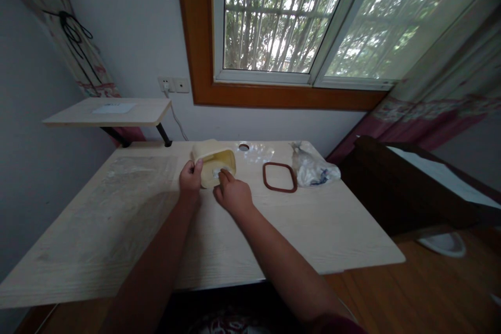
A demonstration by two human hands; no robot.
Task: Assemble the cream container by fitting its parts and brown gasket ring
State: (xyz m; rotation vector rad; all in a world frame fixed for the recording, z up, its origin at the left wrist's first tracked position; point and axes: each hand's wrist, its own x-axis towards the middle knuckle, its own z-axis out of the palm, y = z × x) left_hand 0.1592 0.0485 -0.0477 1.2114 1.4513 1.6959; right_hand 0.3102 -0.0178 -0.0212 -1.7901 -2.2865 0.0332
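A cream plastic box (227, 158) is tipped on its side near the back of the table, its open mouth facing me. My left hand (190, 181) grips the box's left rim, thumb on top. The fingers of my right hand (237, 194) reach into the opening and press a small white wad (216, 172), perhaps tissue, against the inner wall. Part of the wad is hidden under my fingertips. To the right, a brown rounded-square frame (279, 188) lies flat on the table.
A crumpled clear plastic bag (313, 168) with white contents sits at the table's back right corner. A raised shelf (78, 115) on black legs stands at the back left. Clear film (133, 182) covers the table's left part. Behind the table (336, 235) are a wall and window.
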